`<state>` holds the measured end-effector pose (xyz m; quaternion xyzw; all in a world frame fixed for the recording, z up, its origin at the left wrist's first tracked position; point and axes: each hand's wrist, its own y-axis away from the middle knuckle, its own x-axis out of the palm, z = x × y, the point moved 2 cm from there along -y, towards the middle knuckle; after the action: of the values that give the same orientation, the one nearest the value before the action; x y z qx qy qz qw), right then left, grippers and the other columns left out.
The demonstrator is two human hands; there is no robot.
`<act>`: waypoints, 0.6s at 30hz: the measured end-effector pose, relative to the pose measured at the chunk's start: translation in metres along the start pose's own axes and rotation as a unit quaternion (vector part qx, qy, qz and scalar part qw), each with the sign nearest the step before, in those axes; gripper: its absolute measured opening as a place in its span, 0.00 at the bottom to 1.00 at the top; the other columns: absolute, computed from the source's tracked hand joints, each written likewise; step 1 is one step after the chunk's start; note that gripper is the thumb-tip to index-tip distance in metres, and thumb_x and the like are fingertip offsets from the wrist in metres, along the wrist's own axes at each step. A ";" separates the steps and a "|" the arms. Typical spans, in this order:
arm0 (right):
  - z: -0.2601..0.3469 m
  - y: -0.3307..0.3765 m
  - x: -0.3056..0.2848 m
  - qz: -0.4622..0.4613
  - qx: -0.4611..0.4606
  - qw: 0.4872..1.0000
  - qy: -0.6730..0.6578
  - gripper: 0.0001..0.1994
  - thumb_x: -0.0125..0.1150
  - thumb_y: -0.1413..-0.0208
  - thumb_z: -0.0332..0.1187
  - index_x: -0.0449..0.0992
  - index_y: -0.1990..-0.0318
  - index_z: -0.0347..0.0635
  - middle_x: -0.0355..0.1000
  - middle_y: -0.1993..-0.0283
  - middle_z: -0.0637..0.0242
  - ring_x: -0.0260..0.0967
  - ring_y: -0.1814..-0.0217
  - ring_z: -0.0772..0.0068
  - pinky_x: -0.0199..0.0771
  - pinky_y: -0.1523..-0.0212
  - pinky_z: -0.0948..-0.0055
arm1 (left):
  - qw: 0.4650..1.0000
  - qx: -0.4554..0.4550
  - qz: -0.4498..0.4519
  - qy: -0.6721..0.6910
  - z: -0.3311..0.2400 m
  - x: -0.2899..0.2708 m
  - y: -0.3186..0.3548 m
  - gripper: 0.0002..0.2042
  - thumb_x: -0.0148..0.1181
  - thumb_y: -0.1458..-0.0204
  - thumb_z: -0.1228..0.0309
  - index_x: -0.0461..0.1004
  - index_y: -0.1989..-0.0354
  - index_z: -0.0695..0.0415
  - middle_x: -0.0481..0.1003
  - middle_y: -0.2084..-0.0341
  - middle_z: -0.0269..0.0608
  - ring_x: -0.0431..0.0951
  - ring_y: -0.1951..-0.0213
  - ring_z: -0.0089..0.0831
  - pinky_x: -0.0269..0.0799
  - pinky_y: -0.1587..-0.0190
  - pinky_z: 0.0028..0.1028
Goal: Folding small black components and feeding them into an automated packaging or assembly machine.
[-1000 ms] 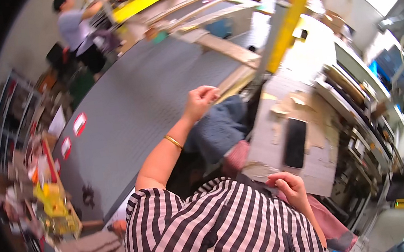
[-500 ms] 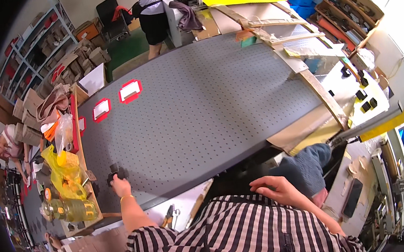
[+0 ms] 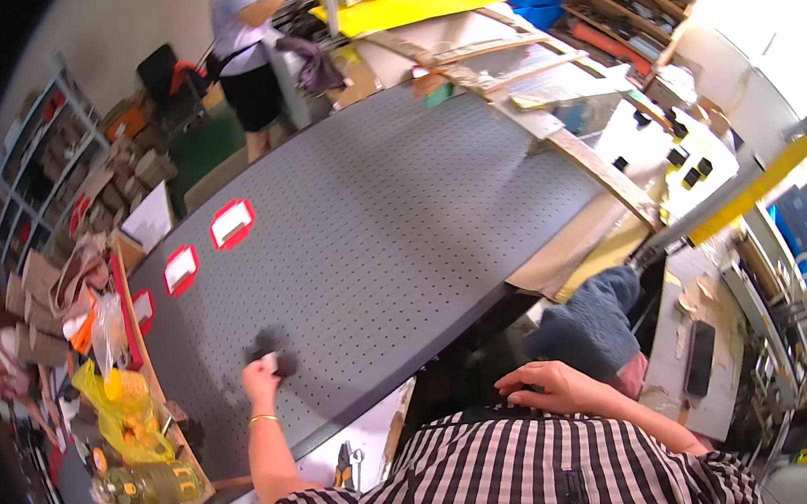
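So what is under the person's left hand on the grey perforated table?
A small dark object sits against the left hand on the grey perforated table. The hand partly covers it, so its shape stays unclear.

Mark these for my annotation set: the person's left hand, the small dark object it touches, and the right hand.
left hand (image 3: 260, 378): head view, on the back of the hand.
small dark object (image 3: 283, 364): head view, on its visible top beside the fingers.
right hand (image 3: 553, 387): head view, on the knuckles, resting at the striped shirt.
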<state>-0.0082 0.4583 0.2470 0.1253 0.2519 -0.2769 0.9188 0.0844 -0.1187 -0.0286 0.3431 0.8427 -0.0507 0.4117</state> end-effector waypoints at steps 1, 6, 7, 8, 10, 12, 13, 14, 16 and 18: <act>-0.007 0.015 -0.002 -0.020 -0.004 1.000 0.015 0.14 0.59 0.42 0.34 0.76 0.51 0.37 0.76 0.57 0.56 0.75 0.57 0.59 0.75 0.54 0.66 | 0.987 0.001 0.084 0.138 -0.063 0.041 0.011 0.04 0.56 0.50 0.80 0.78 0.69 0.65 0.77 0.79 0.42 0.81 0.75 0.29 0.78 0.75 0.31; 0.000 0.102 -0.053 -0.203 0.008 0.977 0.057 0.11 0.60 0.44 0.33 0.77 0.56 0.40 0.76 0.58 0.59 0.74 0.55 0.58 0.73 0.52 0.65 | 0.842 0.279 0.393 0.242 -0.356 0.120 0.188 0.07 0.62 0.49 0.73 0.80 0.66 0.63 0.79 0.76 0.37 0.77 0.73 0.21 0.74 0.68 0.23; -0.002 0.128 -0.065 -0.264 0.022 0.963 0.060 0.10 0.60 0.44 0.32 0.78 0.56 0.40 0.77 0.57 0.61 0.75 0.55 0.60 0.73 0.54 0.66 | 0.807 0.401 0.390 0.190 -0.404 0.122 0.235 0.07 0.64 0.50 0.72 0.81 0.66 0.62 0.78 0.76 0.37 0.76 0.73 0.22 0.73 0.68 0.22; 0.001 0.153 -0.077 -0.318 0.047 0.946 0.044 0.09 0.60 0.44 0.30 0.78 0.56 0.40 0.77 0.57 0.62 0.75 0.55 0.64 0.73 0.55 0.68 | 0.761 0.514 0.374 0.133 -0.443 0.114 0.280 0.07 0.66 0.52 0.71 0.81 0.67 0.60 0.78 0.77 0.38 0.76 0.74 0.22 0.73 0.68 0.22; -0.006 0.207 -0.097 -0.438 -0.023 0.896 0.071 0.12 0.61 0.45 0.29 0.77 0.53 0.40 0.76 0.55 0.59 0.74 0.55 0.64 0.72 0.53 0.69 | 0.639 0.659 0.381 0.116 -0.499 0.124 0.360 0.07 0.69 0.54 0.69 0.81 0.69 0.57 0.77 0.76 0.38 0.76 0.74 0.25 0.72 0.69 0.23; 0.004 0.259 -0.107 -0.497 0.015 0.854 0.153 0.14 0.62 0.45 0.30 0.75 0.51 0.39 0.75 0.52 0.58 0.71 0.50 0.61 0.69 0.48 0.66 | 0.585 0.678 0.433 0.099 -0.533 0.131 0.431 0.07 0.69 0.55 0.69 0.81 0.69 0.57 0.77 0.74 0.39 0.76 0.73 0.26 0.72 0.69 0.24; 0.005 0.284 -0.108 -0.500 0.030 0.848 0.171 0.15 0.62 0.46 0.30 0.75 0.50 0.40 0.74 0.51 0.58 0.70 0.48 0.60 0.68 0.46 0.65 | 0.544 0.688 0.472 0.090 -0.546 0.138 0.467 0.07 0.70 0.55 0.69 0.81 0.70 0.56 0.77 0.73 0.39 0.76 0.73 0.28 0.71 0.69 0.25; 0.005 0.308 -0.106 -0.503 0.044 0.843 0.188 0.16 0.63 0.46 0.31 0.75 0.49 0.40 0.74 0.51 0.58 0.69 0.46 0.59 0.66 0.44 0.64 | 0.518 0.693 0.494 0.088 -0.556 0.143 0.498 0.08 0.71 0.57 0.69 0.81 0.70 0.57 0.77 0.71 0.38 0.75 0.71 0.28 0.71 0.69 0.26; -0.009 0.349 -0.097 -0.488 0.067 0.857 0.152 0.17 0.66 0.48 0.36 0.76 0.51 0.45 0.75 0.51 0.61 0.68 0.47 0.58 0.66 0.44 0.63 | 0.458 0.709 0.526 0.105 -0.570 0.157 0.549 0.09 0.72 0.58 0.69 0.81 0.69 0.57 0.77 0.72 0.38 0.75 0.71 0.29 0.71 0.69 0.27; -0.018 0.393 -0.089 -0.481 0.090 0.860 0.144 0.16 0.66 0.47 0.37 0.77 0.52 0.46 0.75 0.52 0.62 0.68 0.47 0.59 0.66 0.45 0.64 | 0.418 0.721 0.545 0.093 -0.584 0.170 0.598 0.09 0.72 0.58 0.70 0.81 0.69 0.58 0.77 0.71 0.38 0.75 0.70 0.29 0.71 0.68 0.27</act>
<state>0.1453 0.8247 0.3152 0.1095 0.3842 -0.6850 0.6092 -0.0021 0.6414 0.3486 0.9042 0.1668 -0.3722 -0.1264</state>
